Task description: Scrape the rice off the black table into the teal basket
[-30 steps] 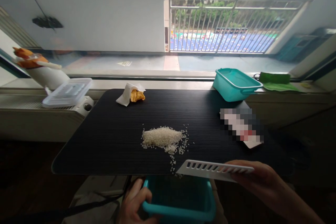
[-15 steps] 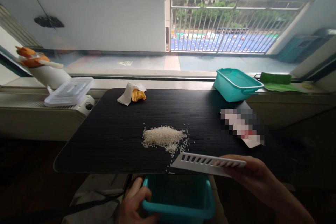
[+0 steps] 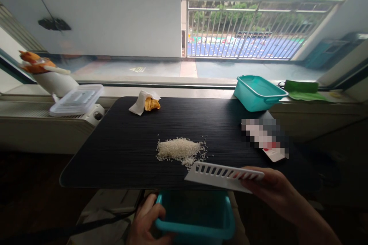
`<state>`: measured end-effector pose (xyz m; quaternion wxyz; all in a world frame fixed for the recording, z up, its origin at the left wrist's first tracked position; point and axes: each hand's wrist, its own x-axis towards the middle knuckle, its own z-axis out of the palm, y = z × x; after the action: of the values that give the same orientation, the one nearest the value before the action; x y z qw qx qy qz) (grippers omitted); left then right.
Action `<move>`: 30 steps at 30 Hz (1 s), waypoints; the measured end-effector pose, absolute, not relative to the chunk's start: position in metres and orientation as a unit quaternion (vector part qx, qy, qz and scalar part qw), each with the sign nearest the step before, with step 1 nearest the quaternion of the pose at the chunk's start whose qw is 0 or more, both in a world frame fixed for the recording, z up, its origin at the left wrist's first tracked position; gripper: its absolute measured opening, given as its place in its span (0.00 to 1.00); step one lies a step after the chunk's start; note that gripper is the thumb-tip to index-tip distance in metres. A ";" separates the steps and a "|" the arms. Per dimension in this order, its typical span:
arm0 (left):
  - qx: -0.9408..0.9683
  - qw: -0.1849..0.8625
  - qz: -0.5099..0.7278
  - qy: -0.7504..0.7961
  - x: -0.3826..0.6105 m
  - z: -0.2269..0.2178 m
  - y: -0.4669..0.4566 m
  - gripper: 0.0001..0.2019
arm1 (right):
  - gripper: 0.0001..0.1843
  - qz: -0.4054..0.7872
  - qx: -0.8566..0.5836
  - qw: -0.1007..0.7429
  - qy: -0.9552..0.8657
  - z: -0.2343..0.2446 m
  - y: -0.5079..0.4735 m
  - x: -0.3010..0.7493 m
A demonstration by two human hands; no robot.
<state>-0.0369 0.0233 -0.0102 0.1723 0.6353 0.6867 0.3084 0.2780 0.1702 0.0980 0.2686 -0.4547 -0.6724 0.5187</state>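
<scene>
A small heap of white rice lies on the black tabletop, with loose grains around it. In my right hand is a white slotted plastic strip, gripped at its right end. The strip's left tip is at the table's front edge, close under the heap; whether it presses on the surface I cannot tell. Below that edge, my left hand is closed around the left rim of a teal plastic tub. The tub's dark inside does not show clearly.
Another teal tub stands at the back right, near a green cloth. A blurred-out flat item lies at the right. White tissue with something yellow sits at the back left. Farther left is a clear plastic lid.
My right hand has shifted the white strip slightly left and up, toward the rice. Several stray grains at the front edge are now hidden. My left hand and the tub stay put.
</scene>
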 end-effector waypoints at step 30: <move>0.606 0.201 0.318 0.701 -0.033 -0.005 0.024 0.09 | 0.12 0.524 -0.469 0.274 -0.656 0.096 0.171 0.282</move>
<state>-0.0330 0.0240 -0.0045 0.2007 0.6058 0.7012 0.3177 0.2818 0.1711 0.0963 0.2739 -0.4689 -0.6559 0.5244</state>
